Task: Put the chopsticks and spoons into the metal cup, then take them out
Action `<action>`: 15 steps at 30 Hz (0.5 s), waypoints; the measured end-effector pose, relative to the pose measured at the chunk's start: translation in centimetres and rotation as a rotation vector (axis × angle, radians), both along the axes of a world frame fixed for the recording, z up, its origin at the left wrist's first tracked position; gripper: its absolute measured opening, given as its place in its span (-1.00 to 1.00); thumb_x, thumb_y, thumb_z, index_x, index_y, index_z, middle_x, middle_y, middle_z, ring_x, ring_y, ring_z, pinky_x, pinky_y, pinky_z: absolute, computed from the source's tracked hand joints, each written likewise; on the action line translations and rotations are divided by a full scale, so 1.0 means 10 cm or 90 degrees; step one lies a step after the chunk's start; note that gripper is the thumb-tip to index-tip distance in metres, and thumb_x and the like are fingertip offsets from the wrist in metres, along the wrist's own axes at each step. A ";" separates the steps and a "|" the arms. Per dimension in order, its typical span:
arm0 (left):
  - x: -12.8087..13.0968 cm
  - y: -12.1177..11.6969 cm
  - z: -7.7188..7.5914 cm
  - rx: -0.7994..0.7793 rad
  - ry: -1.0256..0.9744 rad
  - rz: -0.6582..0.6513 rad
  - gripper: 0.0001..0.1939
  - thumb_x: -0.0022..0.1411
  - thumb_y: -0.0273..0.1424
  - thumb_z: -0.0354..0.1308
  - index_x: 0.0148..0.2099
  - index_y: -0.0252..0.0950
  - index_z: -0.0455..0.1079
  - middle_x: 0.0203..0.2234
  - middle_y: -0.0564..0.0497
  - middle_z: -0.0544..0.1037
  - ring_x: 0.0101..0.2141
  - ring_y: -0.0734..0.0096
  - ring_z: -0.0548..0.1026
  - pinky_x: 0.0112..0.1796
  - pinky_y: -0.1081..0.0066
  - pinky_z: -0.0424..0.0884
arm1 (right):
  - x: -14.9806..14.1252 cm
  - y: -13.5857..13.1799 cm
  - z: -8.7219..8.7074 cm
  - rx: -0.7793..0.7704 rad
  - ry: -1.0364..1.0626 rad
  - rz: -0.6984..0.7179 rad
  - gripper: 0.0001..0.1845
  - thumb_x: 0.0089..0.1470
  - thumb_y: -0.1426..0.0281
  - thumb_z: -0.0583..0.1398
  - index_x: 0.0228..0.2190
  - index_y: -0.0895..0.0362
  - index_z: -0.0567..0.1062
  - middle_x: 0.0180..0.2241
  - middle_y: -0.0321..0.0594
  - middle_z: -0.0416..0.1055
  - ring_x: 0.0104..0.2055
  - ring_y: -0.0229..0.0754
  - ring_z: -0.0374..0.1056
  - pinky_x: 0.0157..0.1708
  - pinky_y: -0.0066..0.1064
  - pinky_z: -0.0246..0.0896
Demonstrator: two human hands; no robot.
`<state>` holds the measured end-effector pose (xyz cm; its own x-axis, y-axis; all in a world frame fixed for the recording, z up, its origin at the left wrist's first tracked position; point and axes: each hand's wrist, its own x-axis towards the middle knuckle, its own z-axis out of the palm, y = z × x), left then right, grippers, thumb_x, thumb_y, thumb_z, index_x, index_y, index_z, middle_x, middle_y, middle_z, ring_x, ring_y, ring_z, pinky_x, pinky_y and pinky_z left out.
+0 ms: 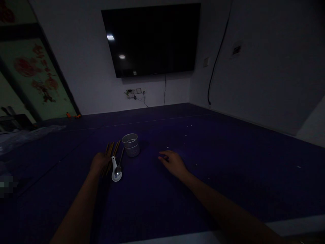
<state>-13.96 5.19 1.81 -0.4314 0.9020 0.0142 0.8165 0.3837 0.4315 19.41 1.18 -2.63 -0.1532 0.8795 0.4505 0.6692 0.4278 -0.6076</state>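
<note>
My left hand [100,162] is over a loose row of brown chopsticks [116,148] lying on the dark blue surface. Its fingertips come close to the handle of a white soup spoon [116,177]; shadow hides whether they grip anything. A metal spoon [117,170] rests with its bowl in the white one, handle slanting away toward a grey perforated utensil cup [132,145]. That cup stands upright just beyond. To the right, my right hand [174,163] hovers at or just above the surface, thumb and forefinger apart, holding nothing.
Small white scraps [167,147] are scattered over the blue surface [228,162]. Crumpled clear plastic [27,137] lies at the left, with an orange object [73,116] behind it. A television [154,40] hangs on the far wall above sockets [138,90] and cords.
</note>
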 end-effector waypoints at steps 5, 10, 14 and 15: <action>0.01 -0.04 0.03 -0.042 0.000 0.000 -0.58 0.02 -0.16 0.12 -0.31 -0.48 0.48 -0.35 -0.35 0.57 -0.33 0.02 0.55 -0.51 0.42 0.34 | 0.00 0.00 -0.01 -0.008 0.010 0.003 -0.70 0.10 0.31 0.14 -0.15 0.12 0.51 -0.16 -0.13 0.50 -0.29 -0.20 0.44 -0.24 -0.34 0.32; 0.01 -0.12 0.06 -0.041 0.007 0.000 -0.55 0.03 -0.12 0.12 -0.31 -0.49 0.47 -0.36 -0.35 0.57 -0.37 0.02 0.55 -0.54 0.41 0.32 | 0.00 0.00 0.00 -0.001 0.005 0.002 -0.70 0.09 0.31 0.15 -0.15 0.13 0.51 -0.17 -0.13 0.50 -0.29 -0.19 0.44 -0.25 -0.33 0.32; 0.00 -0.12 0.07 -0.054 0.032 0.005 -0.51 0.04 -0.07 0.10 -0.32 -0.46 0.48 -0.35 -0.35 0.57 -0.35 0.00 0.55 -0.53 0.39 0.34 | 0.00 0.00 0.00 -0.002 0.001 -0.003 -0.71 0.09 0.31 0.15 -0.15 0.10 0.51 -0.18 -0.14 0.51 -0.29 -0.19 0.44 -0.25 -0.34 0.32; 0.00 -0.13 0.07 -0.056 0.034 0.006 -0.50 0.04 -0.06 0.10 -0.30 -0.46 0.48 -0.34 -0.36 0.57 -0.34 0.00 0.55 -0.53 0.40 0.34 | 0.01 0.00 0.00 -0.001 -0.001 -0.003 -0.71 0.09 0.31 0.15 -0.14 0.09 0.51 -0.18 -0.14 0.50 -0.29 -0.19 0.44 -0.25 -0.34 0.32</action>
<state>-13.98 3.93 2.49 -0.4403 0.8969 -0.0419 0.8335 0.4257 0.3521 19.46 1.17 -2.59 -0.1499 0.8810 0.4487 0.6725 0.4235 -0.6070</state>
